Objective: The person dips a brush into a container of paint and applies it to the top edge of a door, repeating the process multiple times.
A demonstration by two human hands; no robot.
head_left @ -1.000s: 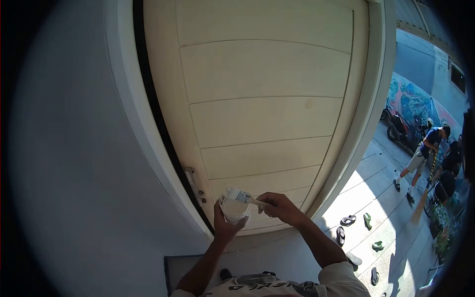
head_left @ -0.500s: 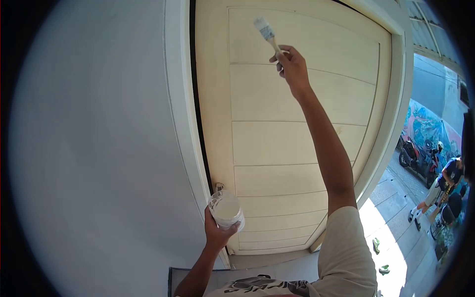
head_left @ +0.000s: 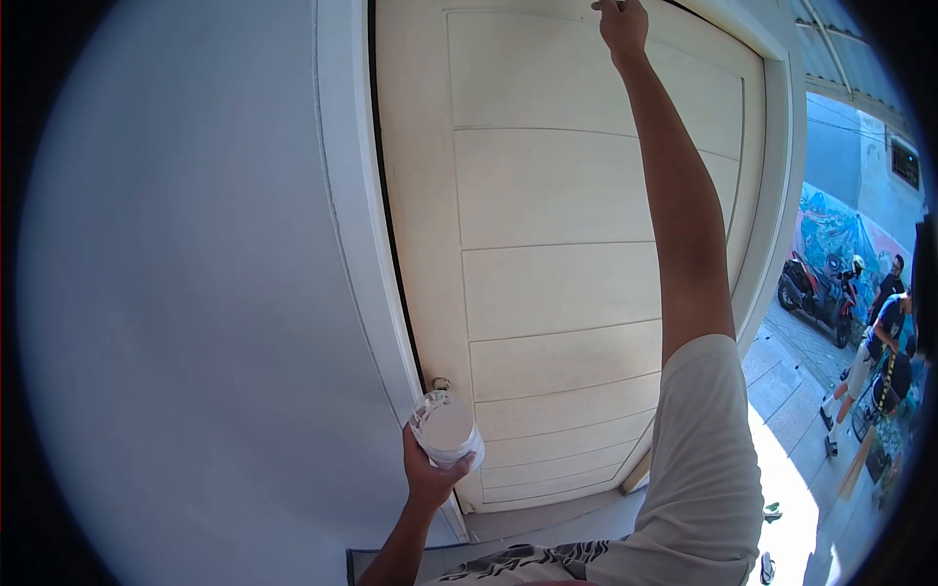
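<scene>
My left hand [head_left: 430, 479] is wrapped round a white tub [head_left: 447, 430] with pale paint in it, low in front of the door's handle side. High up, my right hand [head_left: 623, 27] is raised at the top edge of the view, near the top of the cream panelled door [head_left: 547, 195]. Its fingers are partly cut off by the frame, and whatever they hold is out of sight. The door's metal handle [head_left: 442, 384] shows just above the tub.
A grey-white wall [head_left: 195, 293] stands on the left. Outside on the right are a parked motorbike [head_left: 819, 293], people [head_left: 884, 332] near a bicycle, and sandals [head_left: 772, 512] on the sunlit paving.
My right hand has moved up and to the right, taking the brush out of view. My left hand still holds the tub. Another person now shows beside the motorbike.
</scene>
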